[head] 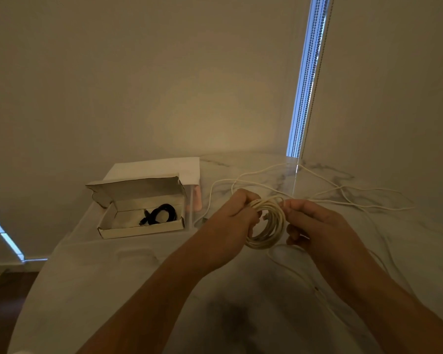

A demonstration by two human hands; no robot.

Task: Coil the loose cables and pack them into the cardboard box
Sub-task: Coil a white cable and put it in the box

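Observation:
A cream cable coil of several loops hangs between my hands above the marble table. My left hand grips the coil's left side, fingers curled around the loops. My right hand pinches the cable at the coil's right side. The rest of the cream cable trails loose over the table toward the back right. An open cardboard box stands at the left with its lid tilted back. A coiled black cable lies inside it.
The white marble table has a rounded left edge, with dark floor beyond it. A white paper sheet or envelope leans behind the box against the wall. A window strip with bead chains runs up at the back right.

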